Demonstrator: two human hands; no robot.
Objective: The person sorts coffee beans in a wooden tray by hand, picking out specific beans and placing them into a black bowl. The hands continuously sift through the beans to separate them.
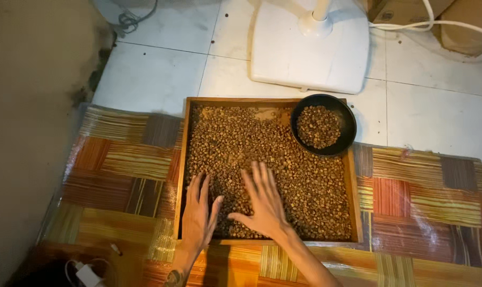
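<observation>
Both hands are lying flat and spread on a layer of brown beans (262,154) that is filling a shallow wooden tray (183,159). The left hand (200,212) is resting palm down with its fingers loosely splayed and pointing away from the person, the thumb angled toward the other hand; it is grasping nothing, only pressing on the beans under it. The right hand (263,204) is lying just beside it, equally released, fingers fanned wide over the beans and the thumb reaching back toward the left hand, so the two thumbs are nearly meeting. The near edge of the tray is sitting just under both wrists.

Beyond the right hand's fingertips and off to its outer side, a round black bowl (348,125) is sitting on the far corner of the tray, holding a smaller heap of the same beans. Under the tray and stretching out to either side of the hands is lying a glossy mat (421,196) patterned in orange, red and yellow striped patches. Farther ahead of the hands, on the white tiled floor (156,74), a flat white fan base (310,53) is standing, and past the right hand's side a plain brown cardboard box (464,29) is showing at the corner, crossed by a white cable (442,24). Close to the left wrist, a small white charger (88,275) with its cord is lying at the mat's edge.
</observation>
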